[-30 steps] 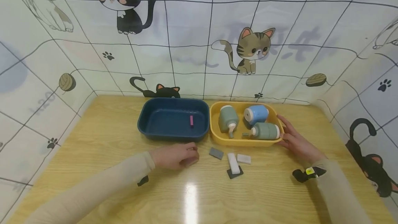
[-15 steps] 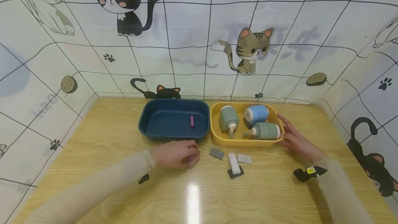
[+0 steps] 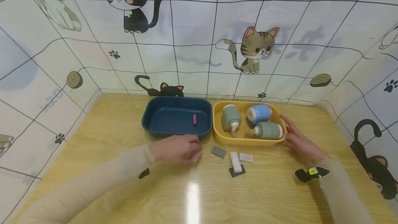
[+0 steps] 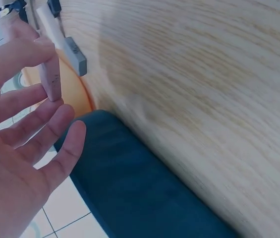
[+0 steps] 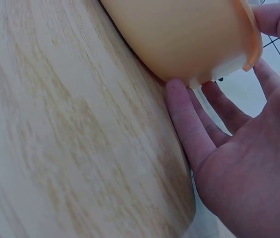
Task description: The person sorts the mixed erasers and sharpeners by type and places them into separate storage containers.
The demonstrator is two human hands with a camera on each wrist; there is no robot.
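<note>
Between thumb and forefinger, my left hand [image 3: 178, 149] pinches a pinkish eraser [image 4: 51, 79] with small dark print on it. That hand is just in front of the navy bin [image 3: 161, 133], its other fingers spread near the bin's wall in the left wrist view. A slim magenta stick [image 3: 194, 119] lies inside this bin. At the right end of the yellow bin [image 3: 242, 141], my right hand [image 3: 300, 144] holds the rim, its fingertips low against the end wall in the right wrist view. Two grey-green bottles [image 3: 231, 116] and a blue bottle [image 3: 260, 114] lie in the yellow bin.
In front of the bins lie a grey block [image 3: 218, 151], a white bar [image 3: 235, 161] resting partly on a black piece [image 3: 240, 172], and a smaller white block [image 3: 246, 157]. A cat-printed sheet [image 3: 192, 58] hangs behind the wooden table [image 3: 140, 196].
The pinkish eraser has been raised and turned in my left hand, so its broad side now shows. The right hand stays on the yellow bin. The view shifts slightly.
</note>
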